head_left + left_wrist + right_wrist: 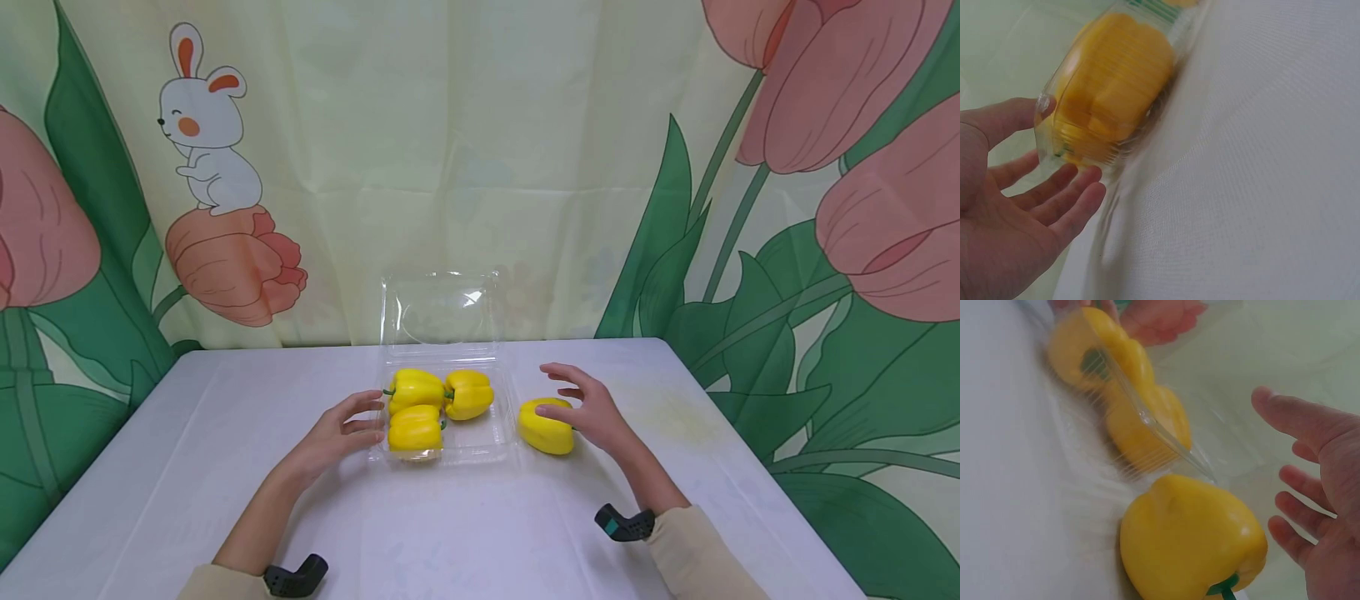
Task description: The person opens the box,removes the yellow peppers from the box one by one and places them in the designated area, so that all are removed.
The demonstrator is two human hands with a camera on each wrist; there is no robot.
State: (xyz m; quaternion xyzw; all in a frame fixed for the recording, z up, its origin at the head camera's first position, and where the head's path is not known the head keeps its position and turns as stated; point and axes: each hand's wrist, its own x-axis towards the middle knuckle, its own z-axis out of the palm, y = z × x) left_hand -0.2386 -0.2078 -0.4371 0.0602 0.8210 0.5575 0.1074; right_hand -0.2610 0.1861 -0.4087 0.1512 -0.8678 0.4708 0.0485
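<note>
Three yellow bell peppers (416, 389) lie in a clear plastic clamshell box (480, 433), its lid (450, 312) standing up at the back. At the box's left side is my left hand (337, 437), fingers spread and loosely bent. In the left wrist view the thumb (1013, 119) overlaps the box's rim, and the other fingertips lie right by its wall. A fourth yellow bell pepper (546, 429), with a green stem (1225, 586), sits on the table to the right of the box. My right hand (592, 412) hovers over and beside it, thumb and fingers apart, holding nothing.
A white cloth covers the table (637, 475). Behind it hangs a curtain (540, 167) printed with tulips and a rabbit. A dark wrist device (296, 577) sits on my left wrist, another (626, 525) on my right.
</note>
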